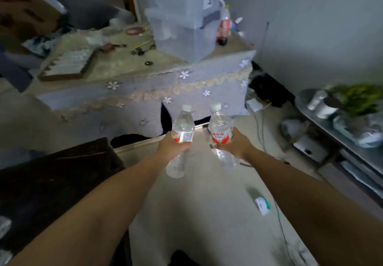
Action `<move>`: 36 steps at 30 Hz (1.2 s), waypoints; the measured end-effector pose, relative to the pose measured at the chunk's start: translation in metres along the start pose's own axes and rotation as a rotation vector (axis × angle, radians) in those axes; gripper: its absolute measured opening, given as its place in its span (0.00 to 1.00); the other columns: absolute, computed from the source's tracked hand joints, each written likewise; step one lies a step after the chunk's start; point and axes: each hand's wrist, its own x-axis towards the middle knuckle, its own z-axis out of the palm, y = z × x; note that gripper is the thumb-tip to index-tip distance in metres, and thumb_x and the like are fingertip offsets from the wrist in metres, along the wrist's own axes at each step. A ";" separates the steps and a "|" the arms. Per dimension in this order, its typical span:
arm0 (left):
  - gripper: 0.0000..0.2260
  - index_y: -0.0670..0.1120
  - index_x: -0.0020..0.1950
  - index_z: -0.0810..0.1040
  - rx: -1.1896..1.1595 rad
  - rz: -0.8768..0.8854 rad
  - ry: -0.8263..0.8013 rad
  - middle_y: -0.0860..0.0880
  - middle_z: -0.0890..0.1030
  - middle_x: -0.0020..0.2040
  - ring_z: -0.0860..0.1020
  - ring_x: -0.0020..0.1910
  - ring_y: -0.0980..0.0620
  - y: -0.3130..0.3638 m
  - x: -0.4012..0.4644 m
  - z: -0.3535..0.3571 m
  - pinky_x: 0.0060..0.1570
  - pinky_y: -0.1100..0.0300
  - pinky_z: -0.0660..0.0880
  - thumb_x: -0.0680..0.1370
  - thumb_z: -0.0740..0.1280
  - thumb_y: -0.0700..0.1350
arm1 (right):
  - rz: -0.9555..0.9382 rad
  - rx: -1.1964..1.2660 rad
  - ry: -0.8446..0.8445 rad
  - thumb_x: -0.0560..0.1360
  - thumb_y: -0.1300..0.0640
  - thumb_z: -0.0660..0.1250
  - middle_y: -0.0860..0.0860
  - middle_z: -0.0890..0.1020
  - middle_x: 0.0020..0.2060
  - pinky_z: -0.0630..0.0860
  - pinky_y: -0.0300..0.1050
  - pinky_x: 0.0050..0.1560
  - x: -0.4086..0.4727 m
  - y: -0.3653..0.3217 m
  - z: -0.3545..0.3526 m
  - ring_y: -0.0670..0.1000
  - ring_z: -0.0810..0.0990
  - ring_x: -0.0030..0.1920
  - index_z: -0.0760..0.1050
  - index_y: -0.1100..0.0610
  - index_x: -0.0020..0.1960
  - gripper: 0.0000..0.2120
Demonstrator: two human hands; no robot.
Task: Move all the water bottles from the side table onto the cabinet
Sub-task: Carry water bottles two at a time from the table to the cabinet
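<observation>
Both arms extend forward over the pale floor (196, 214). The left hand (172, 147) is curled around the middle of one water bottle (182, 129), fingers wrapped over its red-and-white label. The right hand (236, 143) grips a second water bottle (219, 126) the same way. Both bottles are clear, white-capped, roughly upright with caps tilted away from the person, side by side but not touching.

Landmark: the cloth-covered cabinet (186, 87), draped in a grey cover with flower appliqués. Both bottles are held in the air just in front of the cabinet, below its top edge. On top of the cabinet stand stacked translucent storage bins (182, 23), with a cola bottle (224, 27) beside them to the right. Left of the bins lies a framed tray (66, 64). A dark table (51, 178) sits near the cabinet, on the person's left.
</observation>
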 end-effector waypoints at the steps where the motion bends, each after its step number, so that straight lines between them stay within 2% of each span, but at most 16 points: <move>1: 0.19 0.47 0.55 0.80 0.024 0.014 -0.038 0.47 0.83 0.51 0.81 0.52 0.47 0.009 -0.003 0.022 0.55 0.54 0.77 0.66 0.76 0.48 | 0.036 0.017 0.036 0.66 0.50 0.79 0.53 0.82 0.59 0.75 0.48 0.63 -0.014 0.018 -0.017 0.54 0.80 0.59 0.72 0.55 0.66 0.32; 3: 0.19 0.48 0.54 0.80 0.076 0.054 -0.115 0.47 0.84 0.50 0.82 0.51 0.48 0.024 -0.013 0.062 0.54 0.55 0.77 0.65 0.76 0.50 | 0.111 0.034 0.111 0.65 0.48 0.79 0.52 0.82 0.58 0.74 0.47 0.61 -0.040 0.052 -0.046 0.54 0.80 0.58 0.72 0.55 0.66 0.33; 5: 0.21 0.48 0.54 0.79 0.126 0.092 -0.205 0.47 0.84 0.50 0.81 0.51 0.48 0.041 -0.033 0.115 0.52 0.56 0.76 0.64 0.76 0.53 | 0.174 0.071 0.183 0.64 0.49 0.80 0.53 0.82 0.57 0.75 0.50 0.63 -0.077 0.096 -0.082 0.54 0.80 0.58 0.72 0.55 0.66 0.34; 7: 0.23 0.51 0.55 0.78 0.144 0.122 -0.256 0.52 0.83 0.47 0.81 0.49 0.50 0.053 -0.055 0.156 0.52 0.58 0.76 0.62 0.75 0.55 | 0.215 0.098 0.213 0.65 0.51 0.79 0.53 0.82 0.57 0.75 0.55 0.65 -0.111 0.129 -0.106 0.55 0.81 0.59 0.72 0.56 0.66 0.32; 9: 0.22 0.54 0.54 0.77 0.178 0.164 -0.314 0.54 0.82 0.45 0.80 0.49 0.51 0.065 -0.082 0.199 0.52 0.58 0.76 0.62 0.74 0.54 | 0.253 0.112 0.271 0.66 0.53 0.79 0.53 0.83 0.57 0.76 0.54 0.65 -0.151 0.162 -0.130 0.54 0.81 0.58 0.73 0.55 0.64 0.30; 11: 0.25 0.50 0.55 0.78 0.201 0.192 -0.397 0.50 0.83 0.49 0.81 0.52 0.48 0.075 -0.103 0.239 0.56 0.54 0.77 0.60 0.73 0.55 | 0.301 0.112 0.336 0.66 0.54 0.79 0.49 0.84 0.52 0.78 0.46 0.58 -0.188 0.188 -0.149 0.50 0.81 0.54 0.75 0.53 0.60 0.25; 13: 0.26 0.48 0.56 0.78 0.245 0.235 -0.492 0.47 0.83 0.51 0.81 0.51 0.47 0.088 -0.130 0.283 0.56 0.53 0.77 0.61 0.74 0.54 | 0.337 0.154 0.423 0.66 0.54 0.79 0.42 0.82 0.44 0.73 0.32 0.44 -0.232 0.216 -0.169 0.45 0.79 0.47 0.74 0.48 0.56 0.22; 15: 0.22 0.49 0.56 0.78 0.293 0.293 -0.562 0.49 0.83 0.50 0.81 0.48 0.49 0.100 -0.157 0.323 0.49 0.58 0.74 0.65 0.75 0.53 | 0.397 0.193 0.507 0.65 0.54 0.79 0.41 0.80 0.43 0.69 0.30 0.39 -0.276 0.243 -0.186 0.45 0.78 0.46 0.72 0.49 0.58 0.25; 18: 0.17 0.52 0.52 0.77 0.296 0.372 -0.681 0.51 0.83 0.49 0.81 0.45 0.52 0.116 -0.193 0.372 0.44 0.61 0.73 0.66 0.77 0.51 | 0.522 0.202 0.616 0.64 0.51 0.80 0.48 0.82 0.52 0.76 0.44 0.54 -0.331 0.274 -0.201 0.51 0.80 0.53 0.71 0.53 0.64 0.32; 21: 0.19 0.53 0.51 0.74 0.341 0.406 -0.772 0.52 0.80 0.49 0.80 0.48 0.50 0.129 -0.225 0.418 0.48 0.59 0.74 0.65 0.78 0.51 | 0.641 0.256 0.714 0.64 0.51 0.80 0.51 0.82 0.56 0.77 0.53 0.62 -0.380 0.300 -0.209 0.53 0.81 0.57 0.70 0.54 0.66 0.34; 25: 0.23 0.49 0.57 0.77 0.462 0.471 -0.901 0.49 0.82 0.52 0.80 0.51 0.47 0.145 -0.262 0.477 0.51 0.58 0.74 0.65 0.77 0.52 | 0.713 0.358 0.845 0.64 0.55 0.80 0.54 0.81 0.57 0.76 0.57 0.64 -0.439 0.327 -0.217 0.55 0.80 0.59 0.69 0.55 0.66 0.34; 30: 0.17 0.52 0.49 0.77 0.524 0.543 -1.063 0.50 0.81 0.48 0.78 0.46 0.49 0.166 -0.302 0.539 0.48 0.60 0.72 0.64 0.78 0.53 | 0.769 0.436 1.013 0.67 0.59 0.78 0.56 0.81 0.56 0.75 0.59 0.65 -0.493 0.340 -0.225 0.57 0.80 0.59 0.71 0.56 0.64 0.29; 32: 0.19 0.52 0.51 0.76 0.512 0.574 -1.130 0.49 0.82 0.51 0.79 0.50 0.47 0.172 -0.317 0.560 0.53 0.57 0.74 0.64 0.78 0.51 | 0.774 0.468 1.073 0.68 0.60 0.77 0.56 0.82 0.55 0.75 0.59 0.65 -0.508 0.342 -0.226 0.57 0.80 0.58 0.72 0.56 0.63 0.26; 34: 0.20 0.50 0.52 0.77 0.508 0.605 -1.207 0.46 0.83 0.54 0.80 0.54 0.45 0.176 -0.335 0.580 0.60 0.50 0.75 0.64 0.79 0.48 | 0.801 0.509 1.141 0.68 0.60 0.77 0.56 0.83 0.54 0.76 0.60 0.64 -0.525 0.347 -0.225 0.58 0.81 0.57 0.74 0.56 0.61 0.24; 36: 0.20 0.49 0.53 0.78 0.519 0.630 -1.255 0.46 0.83 0.53 0.80 0.54 0.45 0.176 -0.352 0.597 0.60 0.48 0.76 0.64 0.79 0.47 | 0.830 0.533 1.179 0.67 0.59 0.77 0.56 0.83 0.54 0.76 0.60 0.63 -0.541 0.350 -0.222 0.58 0.81 0.57 0.74 0.56 0.61 0.24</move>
